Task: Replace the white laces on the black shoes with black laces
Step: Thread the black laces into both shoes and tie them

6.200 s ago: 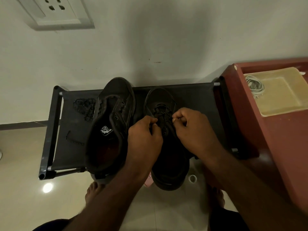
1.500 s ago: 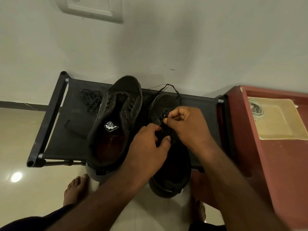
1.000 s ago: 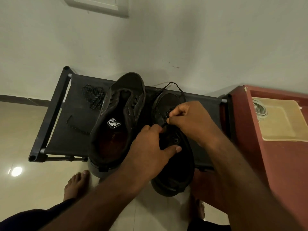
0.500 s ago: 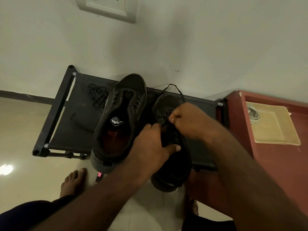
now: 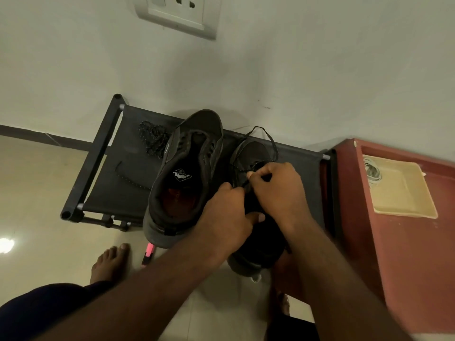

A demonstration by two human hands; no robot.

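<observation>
One black lace-up shoe (image 5: 256, 153) on black fabric rack (image 5: 118, 183), frame centre. Right hand (image 5: 278, 190) pinches thin black lace (image 5: 268, 139), looped past the toe at 12 o'clock. Left hand (image 5: 226, 217) grips the shoe's opening, fingers curled. Second black shoe (image 5: 187, 173), eyelets bare, touching at 9 o'clock. Coiled white laces (image 5: 371, 171) in cream tray (image 5: 406, 193), 3 o'clock.

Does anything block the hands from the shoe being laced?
Nothing visible. The left hand holds the right-side shoe and the right hand pinches its black lace at the eyelets. The other shoe lies beside it, to the left.
</observation>
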